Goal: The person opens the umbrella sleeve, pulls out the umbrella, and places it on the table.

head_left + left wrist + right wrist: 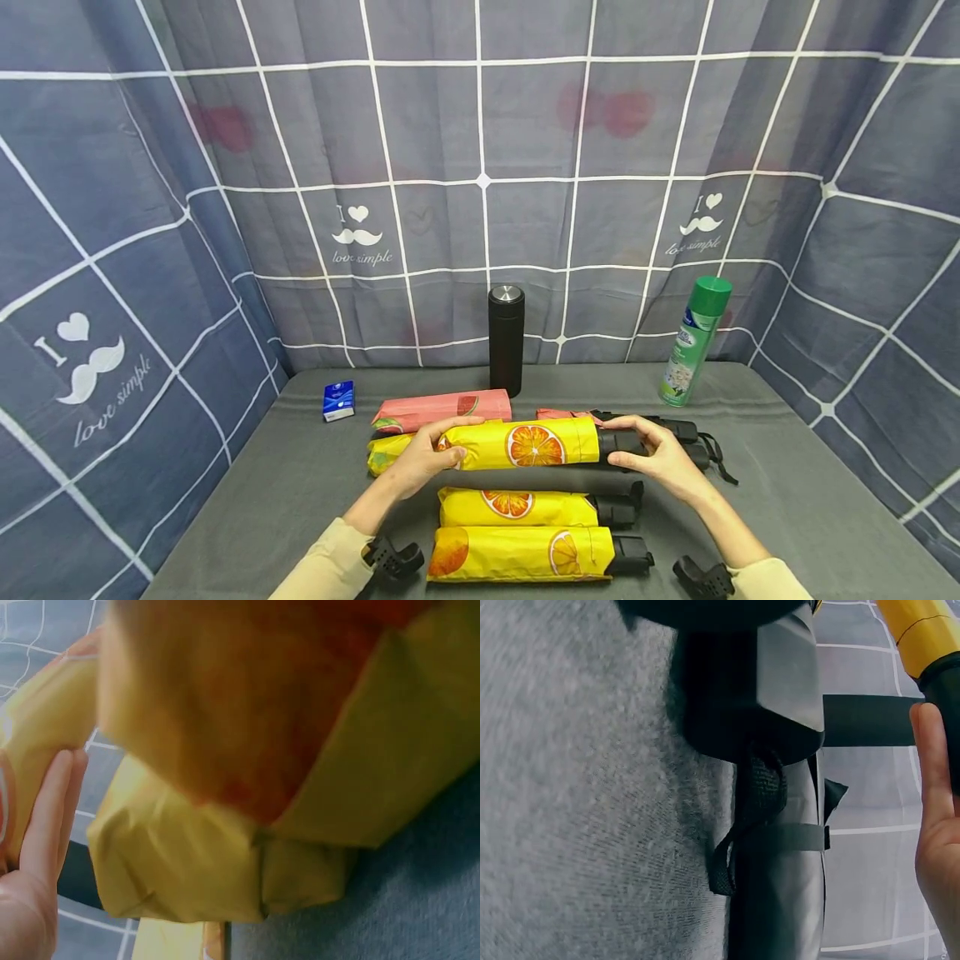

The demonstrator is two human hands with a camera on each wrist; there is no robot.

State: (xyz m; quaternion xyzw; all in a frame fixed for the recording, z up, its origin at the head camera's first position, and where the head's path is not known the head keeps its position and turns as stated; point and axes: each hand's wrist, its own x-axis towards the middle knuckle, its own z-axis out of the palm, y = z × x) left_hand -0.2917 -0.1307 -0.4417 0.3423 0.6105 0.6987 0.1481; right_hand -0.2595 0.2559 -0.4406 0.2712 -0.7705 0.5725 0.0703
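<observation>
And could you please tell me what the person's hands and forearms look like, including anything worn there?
The left hand and right hand are gloveless. The left sleeve and right sleeve are pale cream, leaving part of each forearm bare. Chunky black devices sit at both wrists; I can't make out any markings or cables.

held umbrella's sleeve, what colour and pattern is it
The held umbrella's sleeve is yellow with an orange-slice print; the head view shows it best.
</observation>
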